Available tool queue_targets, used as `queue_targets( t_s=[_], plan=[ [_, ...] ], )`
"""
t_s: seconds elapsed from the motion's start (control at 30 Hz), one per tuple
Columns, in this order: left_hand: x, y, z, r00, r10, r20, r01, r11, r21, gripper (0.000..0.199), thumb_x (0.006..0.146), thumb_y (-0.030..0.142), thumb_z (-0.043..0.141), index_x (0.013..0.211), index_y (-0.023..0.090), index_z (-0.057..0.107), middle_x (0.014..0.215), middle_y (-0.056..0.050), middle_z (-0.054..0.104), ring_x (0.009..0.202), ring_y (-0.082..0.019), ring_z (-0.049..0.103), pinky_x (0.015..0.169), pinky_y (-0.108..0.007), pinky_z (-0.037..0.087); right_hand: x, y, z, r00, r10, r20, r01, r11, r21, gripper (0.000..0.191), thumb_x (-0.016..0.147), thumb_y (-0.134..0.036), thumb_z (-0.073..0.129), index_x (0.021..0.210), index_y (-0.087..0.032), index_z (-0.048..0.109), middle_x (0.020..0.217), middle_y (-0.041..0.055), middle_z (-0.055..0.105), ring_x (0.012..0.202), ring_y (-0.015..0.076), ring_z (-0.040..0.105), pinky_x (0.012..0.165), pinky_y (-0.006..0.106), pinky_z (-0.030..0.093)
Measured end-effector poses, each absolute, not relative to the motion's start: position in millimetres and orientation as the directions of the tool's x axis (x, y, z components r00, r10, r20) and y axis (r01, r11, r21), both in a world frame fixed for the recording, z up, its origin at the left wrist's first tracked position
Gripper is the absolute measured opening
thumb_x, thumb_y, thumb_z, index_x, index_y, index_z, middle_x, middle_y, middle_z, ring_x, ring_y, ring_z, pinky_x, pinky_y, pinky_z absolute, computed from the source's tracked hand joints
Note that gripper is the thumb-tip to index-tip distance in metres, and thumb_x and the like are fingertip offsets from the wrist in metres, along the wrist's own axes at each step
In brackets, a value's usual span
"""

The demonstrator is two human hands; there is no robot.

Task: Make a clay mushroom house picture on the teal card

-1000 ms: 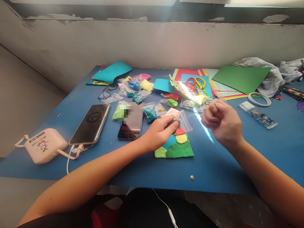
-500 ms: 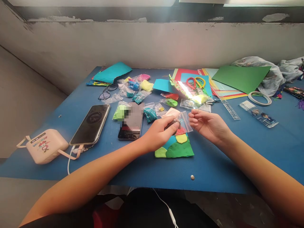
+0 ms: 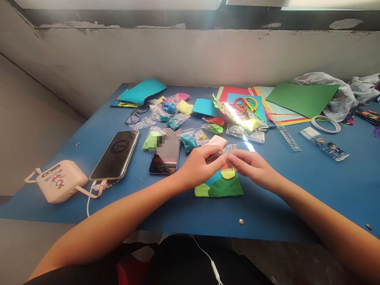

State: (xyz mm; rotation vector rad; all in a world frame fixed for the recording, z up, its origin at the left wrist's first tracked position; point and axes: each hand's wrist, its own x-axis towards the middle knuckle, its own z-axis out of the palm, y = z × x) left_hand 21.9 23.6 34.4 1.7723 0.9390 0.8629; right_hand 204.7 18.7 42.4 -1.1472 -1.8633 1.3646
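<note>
At the far left of the surface (image 3: pixel 276 221), a pink case (image 3: pixel 61 182) and a phone (image 3: pixel 115 154) lie clear of the work. Next come a light green bag (image 3: pixel 151 140) resting partly over a darker phone (image 3: pixel 168 156), then a teal bag (image 3: pixel 188 143), both with their soft, clay-like contents inside. The left hand (image 3: pixel 204 164) has thumb and fingers pinching a small clear bag (image 3: pixel 231 148) with something dark in it, held over the far part of a colourful panel (image 3: pixel 226 187). That panel looks well started: light green, dark green, blue and yellow areas are down, with some red partly covered. None of the dark stuff shows on its visible part, so I judge that portion not yet used; the hands hide the far edge, so whether other gaps are left cannot be told. The right hand (image 3: pixel 255 168) meets the left at the bag, its fingers drawn together and apparently pinching the edge. Farther right, a ruler (image 3: pixel 287 136) and a tape roll (image 3: pixel 325 124) lie untouched.
</note>
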Motion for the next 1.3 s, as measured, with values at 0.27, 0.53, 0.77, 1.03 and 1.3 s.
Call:
queue_targets(
  t_s=[0.27,0.53,0.77,1.03,1.3],
  plan=[
    [24,24,28,0.535,0.844,0.043,-0.068,-0.007,0.998,0.017,0.089,0.037,0.051,0.09,0.02,0.049,0.056,0.009,0.04,0.044,-0.006,0.036,0.048,-0.022,0.033,209,17,46,-0.544,0.838,0.036,0.375,0.281,-0.884,0.051,0.091,-0.062,0.042,0.063,-0.019,0.045,0.058,-0.0037,0.037,0.055,0.0098,0.032,0.051,0.025,0.027],
    [20,23,34,0.538,0.84,0.07,0.103,-0.148,0.984,0.018,0.088,0.033,0.052,0.078,0.018,0.053,0.073,0.001,0.053,0.066,-0.011,0.052,0.057,-0.023,0.039,207,11,48,-0.55,0.835,0.003,0.375,0.25,-0.893,0.046,0.091,-0.056,0.045,0.064,-0.019,0.048,0.058,-0.0033,0.037,0.054,0.0096,0.032,0.049,0.024,0.028],
    [20,21,36,0.576,0.813,0.084,0.159,-0.212,0.964,0.018,0.087,0.031,0.054,0.076,0.017,0.056,0.076,-0.001,0.056,0.074,-0.013,0.052,0.061,-0.024,0.039,209,12,49,-0.476,0.879,0.026,0.355,0.219,-0.909,0.045,0.086,-0.06,0.054,0.069,-0.018,0.054,0.061,-0.0002,0.049,0.056,0.0109,0.044,0.05,0.023,0.037],
    [21,20,38,0.566,0.824,0.04,0.132,-0.139,0.982,0.019,0.082,0.03,0.056,0.07,0.017,0.052,0.071,0.001,0.051,0.067,-0.012,0.046,0.059,-0.025,0.035,204,7,50,-0.488,0.872,0.035,0.277,0.192,-0.941,0.042,0.089,-0.056,0.054,0.072,-0.017,0.054,0.061,-0.0021,0.048,0.053,0.0086,0.043,0.047,0.022,0.037],
    [18,21,41,0.598,0.8,0.045,0.021,-0.072,0.997,0.026,0.081,0.033,0.058,0.063,0.017,0.047,0.065,0.003,0.042,0.062,-0.011,0.037,0.058,-0.025,0.03,208,14,50,-0.576,0.818,0.001,0.283,0.201,-0.938,0.058,0.086,-0.065,0.052,0.055,-0.02,0.033,0.055,-0.0067,0.021,0.05,0.0058,0.019,0.043,0.023,0.016]
  ],
)
